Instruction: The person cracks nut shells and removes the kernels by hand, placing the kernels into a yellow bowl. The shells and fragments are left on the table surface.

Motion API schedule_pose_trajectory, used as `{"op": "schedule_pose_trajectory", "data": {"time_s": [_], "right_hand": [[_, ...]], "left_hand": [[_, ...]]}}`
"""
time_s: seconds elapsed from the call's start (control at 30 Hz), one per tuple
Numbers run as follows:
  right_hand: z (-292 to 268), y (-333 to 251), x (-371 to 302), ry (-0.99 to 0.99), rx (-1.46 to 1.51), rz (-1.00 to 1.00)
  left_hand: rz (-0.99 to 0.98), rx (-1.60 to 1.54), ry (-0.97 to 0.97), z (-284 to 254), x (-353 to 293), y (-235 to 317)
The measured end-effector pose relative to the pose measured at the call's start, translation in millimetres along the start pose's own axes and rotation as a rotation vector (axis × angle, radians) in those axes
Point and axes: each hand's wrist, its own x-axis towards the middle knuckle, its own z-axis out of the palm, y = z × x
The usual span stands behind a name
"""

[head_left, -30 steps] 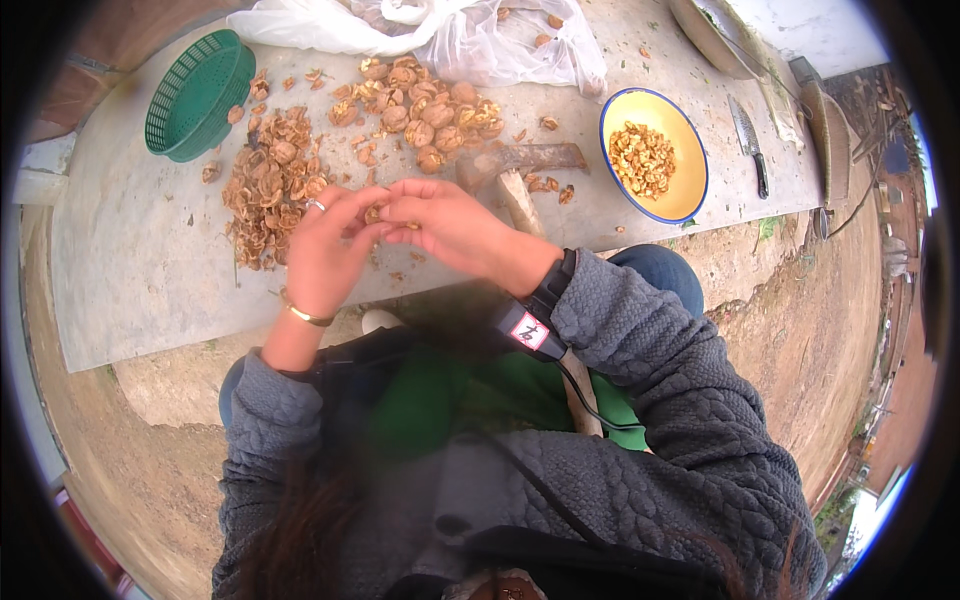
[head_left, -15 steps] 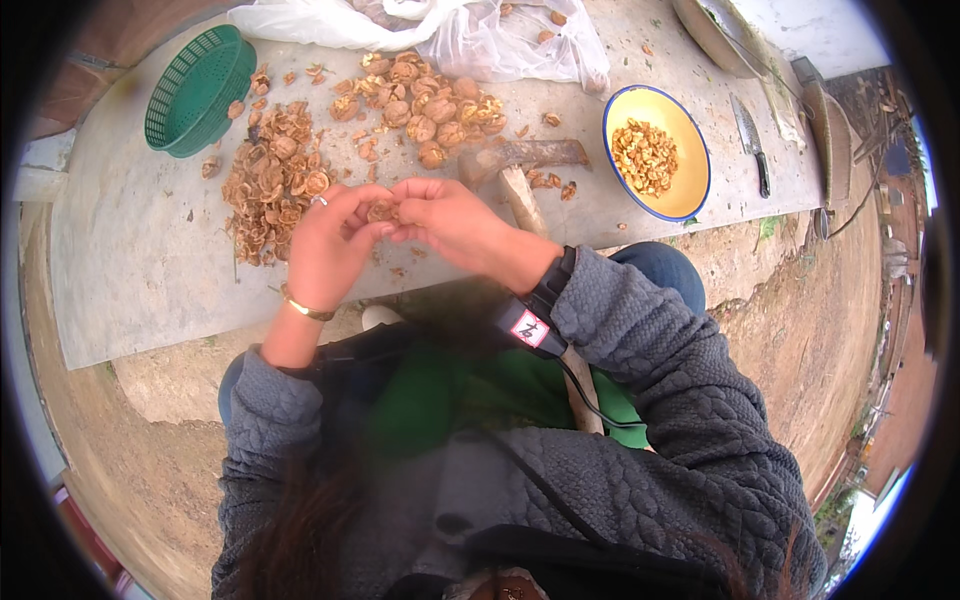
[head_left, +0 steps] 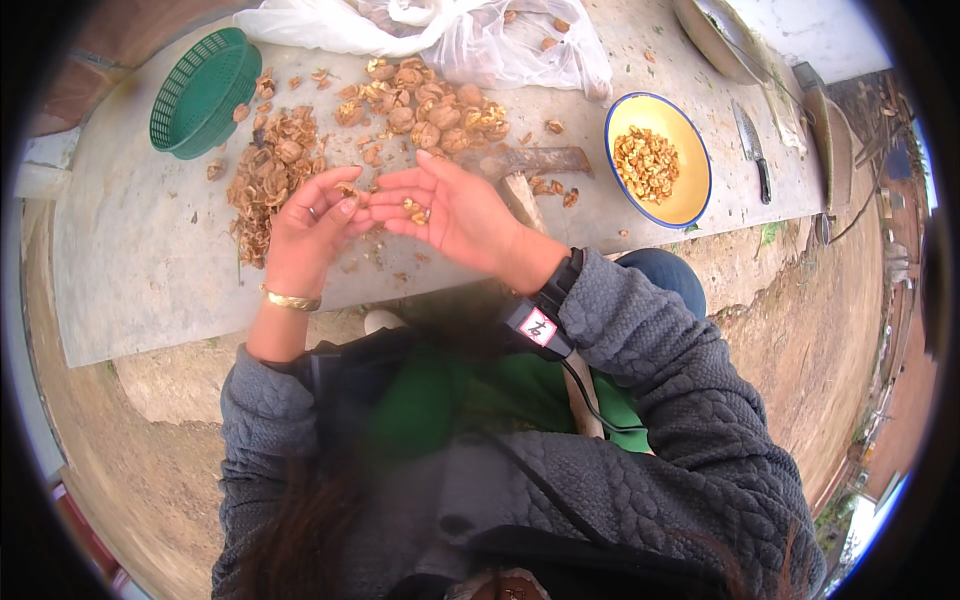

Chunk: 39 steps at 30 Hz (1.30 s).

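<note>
Left hand (head_left: 306, 232): thumb and fingers clamped on a broken walnut piece (head_left: 346, 190), right at the fingertips. Can't tell how much of it is shell; fingers cover part. Right hand (head_left: 462, 218): palm up, fingers extended and slightly cupped, not clamped on anything. A few loose walnut kernel bits (head_left: 416, 211) sit on those fingers, near the palm. Fingertips of both hands nearly meet over the table (head_left: 140, 275); can't tell if they touch.

Layout: walnut shell heap (head_left: 262, 190) just beyond my left hand, green plastic basket (head_left: 203, 100) past it, upper left. Pile of walnuts (head_left: 425, 108) ahead of my hands, several cracked with kernel showing. Clear plastic bag (head_left: 520, 50) behind that, a few nuts in it. Hammer (head_left: 535, 160) lies beside my right hand, handle partly hidden by it. Further right: yellow bowl (head_left: 690, 190) with blue rim, holding shelled kernels (head_left: 645, 165), then a knife (head_left: 750, 140), black handle toward me.
</note>
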Motion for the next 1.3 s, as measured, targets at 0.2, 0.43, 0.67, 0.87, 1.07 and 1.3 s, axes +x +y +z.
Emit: {"op": "schedule_pose_trajectory", "data": {"time_s": [0.2, 0.43, 0.67, 0.87, 1.07, 1.3], "right_hand": [[-0.1, 5.4, 1.1, 0.023, -0.230, -0.080], [3.4, 5.6, -0.2, 0.050, -0.409, -0.035], [-6.5, -6.0, 3.1, 0.117, -0.310, 0.027], [-4.7, -7.8, 1.1, 0.041, -0.390, -0.007], [4.3, -12.7, -6.0, 0.069, 0.000, -0.031], [-2.2, -38.6, -16.3, 0.006, 0.089, -0.093]], "left_hand": [[-0.030, 0.012, 0.076, -3.0, 1.6, -3.8], [-0.063, 0.085, 0.086, -4.6, 1.7, -4.7], [-0.022, 0.016, 0.054, 1.8, -1.0, -2.1], [-0.053, 0.073, 0.076, -6.7, 2.1, -8.3], [0.256, 0.896, 0.292, -19.4, 8.9, -19.5], [0.329, 1.045, 0.285, -11.2, 6.0, -18.5]]}}
